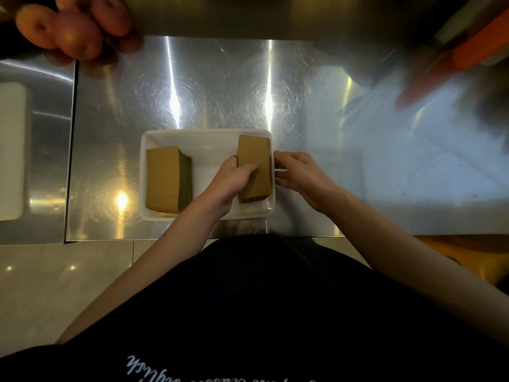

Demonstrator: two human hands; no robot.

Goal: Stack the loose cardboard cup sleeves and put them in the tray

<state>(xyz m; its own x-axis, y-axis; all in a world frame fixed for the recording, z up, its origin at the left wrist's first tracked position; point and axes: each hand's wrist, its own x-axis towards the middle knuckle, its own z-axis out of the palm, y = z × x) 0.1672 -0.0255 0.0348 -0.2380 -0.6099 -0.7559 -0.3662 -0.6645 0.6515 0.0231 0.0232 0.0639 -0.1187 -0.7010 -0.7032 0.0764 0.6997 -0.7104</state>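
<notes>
A stack of brown cardboard cup sleeves [254, 168] lies at the right edge of the white rectangular plastic tray [206, 139], grasped by the left hand [234, 177]. The right hand [298, 176] rests loose-fingered outside the tray's right rim. Another brown sleeve stack [166, 183] fills the tray's left side. Red apples [74, 26] crowd the steel table's [206, 86] far left corner.

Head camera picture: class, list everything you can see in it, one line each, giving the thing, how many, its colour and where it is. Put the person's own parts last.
Tray: one, white, on the counter in front of the person.
Left sleeve stack: one, brown cardboard, left end of the tray.
Right sleeve stack: one, brown cardboard, right end of the tray, between the hands.
Counter: one, shiny steel, under the tray.
Apples: at least three, red, far left corner.
Block: one, white, left edge; blurred.
Orange object: one, far right; blurred.
Left hand: gripping the right sleeve stack.
Right hand: fingers at the tray's right rim, beside that stack.
</notes>
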